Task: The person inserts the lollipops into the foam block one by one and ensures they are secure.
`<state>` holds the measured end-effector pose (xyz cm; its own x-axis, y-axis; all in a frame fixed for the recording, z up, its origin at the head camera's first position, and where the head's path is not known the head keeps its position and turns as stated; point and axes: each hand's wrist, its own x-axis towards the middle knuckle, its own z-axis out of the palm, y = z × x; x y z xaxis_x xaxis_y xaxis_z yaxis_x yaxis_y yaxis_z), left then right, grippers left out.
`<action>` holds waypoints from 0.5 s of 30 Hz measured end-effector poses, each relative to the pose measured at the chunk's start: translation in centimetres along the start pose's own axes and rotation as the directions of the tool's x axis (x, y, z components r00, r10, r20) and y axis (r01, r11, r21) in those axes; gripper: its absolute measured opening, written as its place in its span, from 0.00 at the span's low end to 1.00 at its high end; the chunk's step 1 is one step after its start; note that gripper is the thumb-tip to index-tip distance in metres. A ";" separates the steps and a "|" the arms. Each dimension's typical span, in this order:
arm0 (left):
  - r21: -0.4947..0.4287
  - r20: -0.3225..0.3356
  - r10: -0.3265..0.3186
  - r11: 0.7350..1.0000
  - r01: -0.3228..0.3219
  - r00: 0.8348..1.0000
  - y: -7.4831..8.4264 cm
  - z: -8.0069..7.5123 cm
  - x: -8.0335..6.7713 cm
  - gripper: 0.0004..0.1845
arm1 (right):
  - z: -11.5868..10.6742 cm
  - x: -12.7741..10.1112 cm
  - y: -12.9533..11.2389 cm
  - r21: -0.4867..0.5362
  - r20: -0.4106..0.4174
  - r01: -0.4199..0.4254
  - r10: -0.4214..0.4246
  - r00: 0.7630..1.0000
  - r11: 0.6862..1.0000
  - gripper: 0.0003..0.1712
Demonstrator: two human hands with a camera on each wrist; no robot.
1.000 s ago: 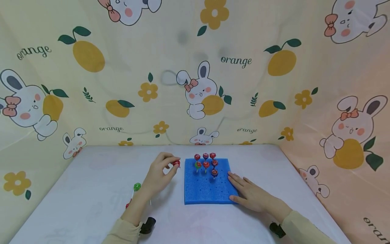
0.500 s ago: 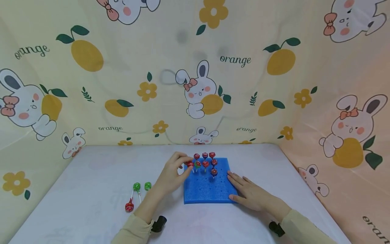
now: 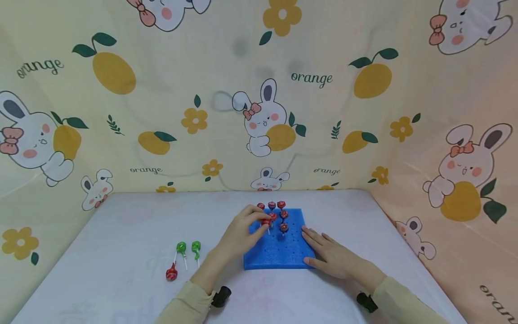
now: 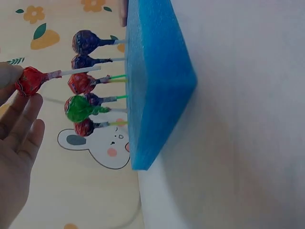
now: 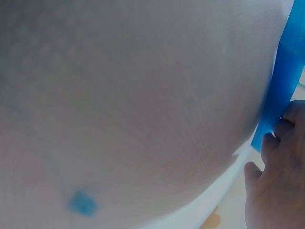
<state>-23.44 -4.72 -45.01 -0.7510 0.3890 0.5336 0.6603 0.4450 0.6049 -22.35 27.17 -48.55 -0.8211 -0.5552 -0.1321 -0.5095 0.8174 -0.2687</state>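
Red lollipop (image 4: pixel 31 81) is pinched by the head in the left hand (image 3: pixel 239 231), above the foam block (image 3: pixel 269 254), 11 o'clock-ish; good spot, probably light but slick-wrapped. Right hand (image 3: pixel 332 257) is laid straight-fingered against 3 o'clock.

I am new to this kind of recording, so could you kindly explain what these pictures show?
There is no machine here: these are a person's bare left hand and right hand. The widest picture is taken from the person's head, looking forward and down; the other two are taken from the left and right wrists.

On the white table lies a blue foam block with several standing lollipops. To the left of it lie two green lollipops and a loose red lollipop.

The left hand pinches a held red lollipop by its head; the left wrist view shows its stick out of the foam. The right hand touches the block's right edge.
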 end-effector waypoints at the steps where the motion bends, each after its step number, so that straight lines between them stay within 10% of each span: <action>1: 0.001 0.008 -0.003 1.000 0.003 1.000 0.0 0.1 0.1 0.12 | 0.0 0.0 0.0 0.000 0.002 -0.001 0.001 1.000 1.000 0.52; 15: 0.105 0.099 -0.042 0.994 0.031 0.994 0.2 1.5 0.6 0.09 | -0.3 0.0 -0.2 0.010 0.015 -0.015 0.015 1.000 1.000 0.52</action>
<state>-23.73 -3.15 -45.46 -0.7743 0.4483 0.4466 0.6327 0.5388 0.5561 -22.31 27.04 -48.17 -0.8248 -0.5451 -0.1504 -0.4942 0.8242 -0.2767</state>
